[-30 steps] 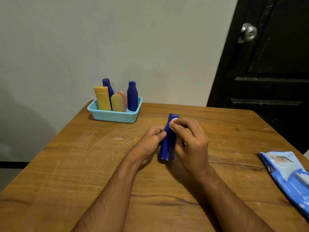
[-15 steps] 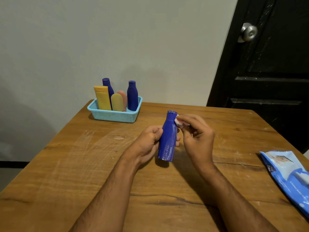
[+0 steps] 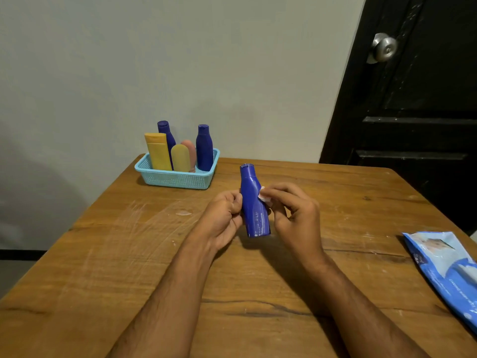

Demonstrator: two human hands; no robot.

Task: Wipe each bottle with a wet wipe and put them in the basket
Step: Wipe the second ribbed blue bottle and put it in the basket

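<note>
A dark blue bottle is held upright above the middle of the wooden table, cap up. My left hand grips its left side with curled fingers. My right hand pinches a small white wet wipe against the bottle's right shoulder. At the table's far left corner stands a light blue basket holding two blue bottles, a yellow tube, a smaller yellow one and a pink one.
A blue pack of wet wipes lies at the table's right edge. A small wet spot shows on the wood left of my hands. Beyond the table are a grey wall and a black door with a metal knob.
The bottle has risen off the table and turned more upright. My right hand with the wipe slid from the cap down to the bottle's shoulder.
</note>
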